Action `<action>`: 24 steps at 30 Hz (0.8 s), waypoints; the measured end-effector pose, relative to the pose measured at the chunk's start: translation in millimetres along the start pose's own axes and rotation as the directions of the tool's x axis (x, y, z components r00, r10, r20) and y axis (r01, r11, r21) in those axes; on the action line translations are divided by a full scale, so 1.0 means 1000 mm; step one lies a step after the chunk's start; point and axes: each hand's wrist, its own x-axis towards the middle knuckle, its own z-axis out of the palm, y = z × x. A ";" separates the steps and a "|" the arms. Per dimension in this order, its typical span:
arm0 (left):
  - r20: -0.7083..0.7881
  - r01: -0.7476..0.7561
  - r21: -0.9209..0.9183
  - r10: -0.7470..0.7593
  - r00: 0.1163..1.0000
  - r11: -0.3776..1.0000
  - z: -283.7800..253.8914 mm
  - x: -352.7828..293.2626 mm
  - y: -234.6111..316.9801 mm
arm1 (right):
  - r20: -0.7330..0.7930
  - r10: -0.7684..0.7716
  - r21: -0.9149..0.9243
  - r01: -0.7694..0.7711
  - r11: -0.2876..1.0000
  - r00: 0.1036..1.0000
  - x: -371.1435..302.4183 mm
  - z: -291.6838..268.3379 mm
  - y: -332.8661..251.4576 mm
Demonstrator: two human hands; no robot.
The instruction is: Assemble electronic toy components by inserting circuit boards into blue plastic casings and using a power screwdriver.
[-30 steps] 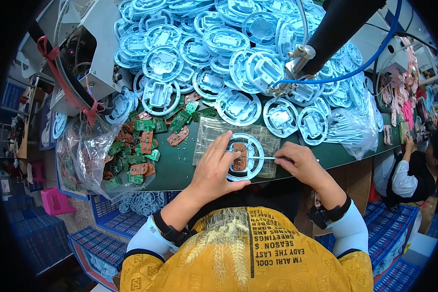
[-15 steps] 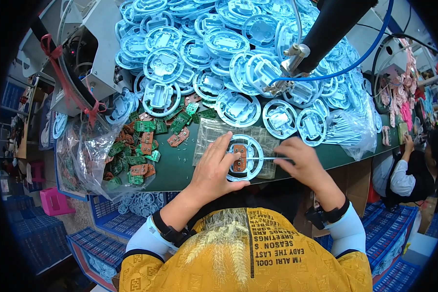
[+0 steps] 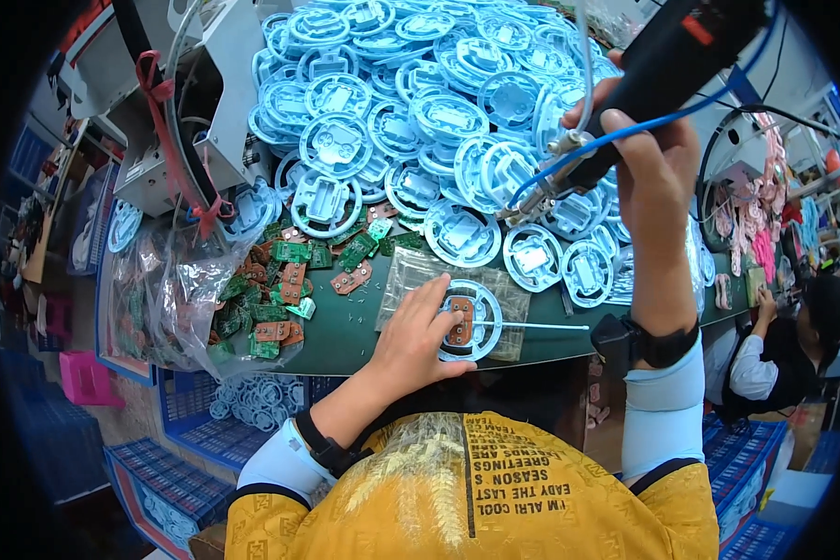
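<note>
A light-blue plastic wheel-shaped part lies near the table's front edge, with a brown circuit board set in it. My left hand steadies its left side, thumb at the near rim and fingers reaching over the board. A thin pale-blue stick runs from the wheel's middle out to the right. My right hand, raised at the far right, is wrapped round a black hanging power screwdriver. Its metal tip points down and left over other blue parts.
A large heap of blue plastic parts covers the far table. Loose circuit boards and a clear bag are at left, below a grey machine. A blue hose crosses at right; another person sits beyond.
My right hand has left the stick by the wheel and moved up and away to grip the power screwdriver. The stick remains on the wheel, and my left hand still holds the wheel.
</note>
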 end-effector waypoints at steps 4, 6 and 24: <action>-0.017 -0.021 -0.005 0.021 1.000 1.000 0.002 0.001 -0.003 | -0.021 -0.038 -0.006 0.038 0.999 0.999 -0.005 0.023 -0.022; -0.013 -0.024 -0.008 0.024 1.000 1.000 0.002 0.002 -0.003 | 0.002 -0.001 -0.127 0.002 0.992 1.000 -0.016 0.032 -0.031; 0.005 0.002 -0.001 -0.002 1.000 1.000 0.001 0.000 -0.003 | -0.174 0.046 0.101 -0.028 0.994 0.984 -0.047 0.062 -0.032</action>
